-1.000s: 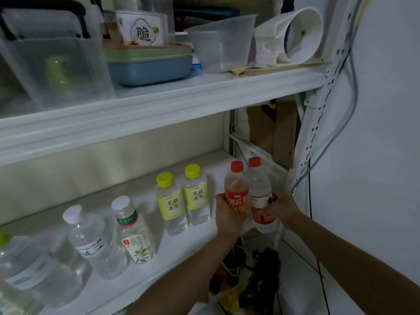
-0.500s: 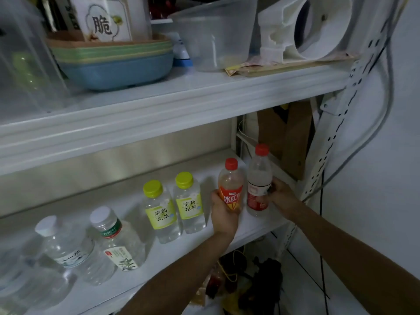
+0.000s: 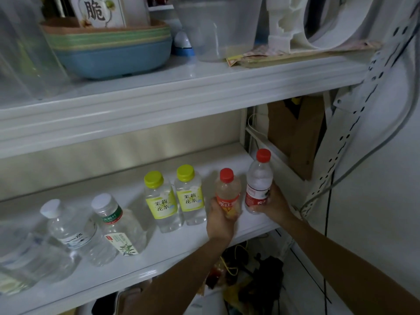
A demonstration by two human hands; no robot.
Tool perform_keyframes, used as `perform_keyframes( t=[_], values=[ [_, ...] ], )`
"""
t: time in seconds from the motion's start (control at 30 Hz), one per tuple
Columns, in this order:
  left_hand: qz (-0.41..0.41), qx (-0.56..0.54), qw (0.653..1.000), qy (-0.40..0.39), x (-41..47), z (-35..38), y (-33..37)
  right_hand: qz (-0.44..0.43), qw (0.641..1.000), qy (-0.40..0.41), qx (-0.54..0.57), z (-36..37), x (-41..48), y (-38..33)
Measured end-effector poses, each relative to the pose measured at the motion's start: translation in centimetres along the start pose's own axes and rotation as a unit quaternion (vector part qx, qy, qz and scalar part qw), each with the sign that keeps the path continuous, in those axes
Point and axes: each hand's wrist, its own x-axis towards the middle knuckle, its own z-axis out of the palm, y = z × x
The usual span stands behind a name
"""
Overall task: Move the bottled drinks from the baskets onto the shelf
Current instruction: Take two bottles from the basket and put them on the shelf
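Note:
My left hand (image 3: 221, 220) grips an orange-labelled bottle with a red cap (image 3: 227, 192), upright at the right part of the white lower shelf (image 3: 141, 267). My right hand (image 3: 276, 205) grips a clear water bottle with a red cap and red label (image 3: 259, 180) just right of it, at the shelf's right end. Whether the two bottles rest on the shelf or hang just above it cannot be told. Left of them stand two yellow-capped tea bottles (image 3: 175, 198) and several clear water bottles (image 3: 91, 230).
The upper shelf (image 3: 181, 92) overhangs, carrying stacked coloured bowls (image 3: 109, 48), a clear tub (image 3: 218, 26) and a white duct part (image 3: 318, 21). A perforated white upright (image 3: 345, 137) with cables stands at the right. Dark clutter (image 3: 245, 276) lies below the shelf.
Both hands have carried their bottles from the shelf's front edge farther in over the shelf. The water bottle now stands higher and farther right. The view has shifted closer.

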Motion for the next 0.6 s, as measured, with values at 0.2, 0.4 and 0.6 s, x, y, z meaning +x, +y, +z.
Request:
perform_keyframes(
  t=[0.2, 0.4, 0.6],
  values=[
    [-0.051, 0.043, 0.997, 0.035, 1.2, 0.2, 0.9, 0.011, 1.0, -0.009, -0.002, -0.3, 0.5, -0.1],
    [-0.02, 0.059, 0.996, 0.056, 1.2, 0.9, 0.4, 0.031, 0.999, -0.013, -0.005, -0.4, 1.0, 0.3],
    [-0.019, -0.014, 1.0, 0.021, 1.4, 1.2, -0.9, 0.047, 0.999, -0.016, -0.017, -0.3, 1.5, 0.8]
  ],
)
